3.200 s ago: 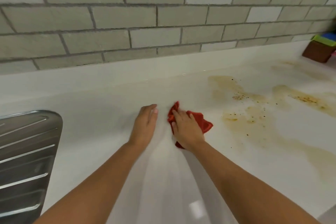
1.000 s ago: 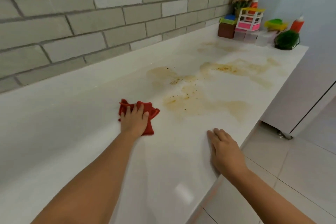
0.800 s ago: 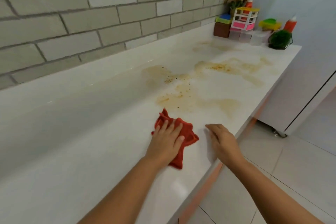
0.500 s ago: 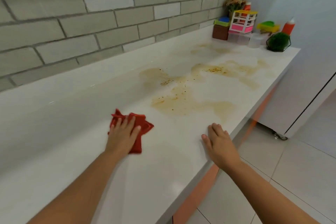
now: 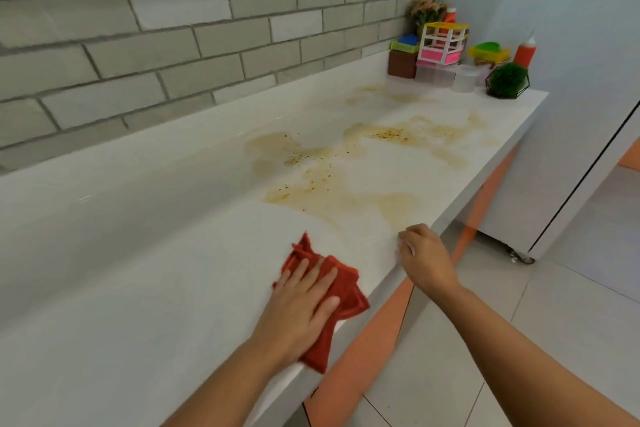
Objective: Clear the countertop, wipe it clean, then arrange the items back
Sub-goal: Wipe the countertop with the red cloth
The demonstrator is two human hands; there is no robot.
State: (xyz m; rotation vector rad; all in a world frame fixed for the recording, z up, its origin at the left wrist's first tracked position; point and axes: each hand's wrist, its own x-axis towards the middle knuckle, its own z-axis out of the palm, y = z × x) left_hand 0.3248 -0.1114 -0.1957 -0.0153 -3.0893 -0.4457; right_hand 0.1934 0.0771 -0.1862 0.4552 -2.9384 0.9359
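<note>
Half a second earlier the red cloth (image 5: pixel 346 291) lay further back and to the left on the white countertop (image 5: pixel 156 270). It now sits right at the front edge, with its lower corner hanging over the lip. The left hand (image 5: pixel 301 305) has come with it and presses down flat on top, fingers straight and slightly spread. The right hand (image 5: pixel 427 260) was lying flat on the counter near the edge with its fingers stretched out. Now its fingers are curled in, with nothing seen between them, and its knuckles are raised at the front edge just right of the cloth.

The cloth is crumpled and folded on itself, one pointed corner sticking out toward the brown stains (image 5: pixel 329 194). These stains, speckled with dark grains, spread over the counter beyond both hands.

Much of the cloth is covered by the left hand. The right fingertips are blurred, so whether they touch the counter cannot be told. At the far end a pink and yellow rack (image 5: pixel 441 43), a brown box (image 5: pixel 401 63), clear tubs (image 5: pixel 434 74), a green plant ball (image 5: pixel 507 80) and an orange bottle (image 5: pixel 524 52) stand crowded together, partly hiding one another.
</note>
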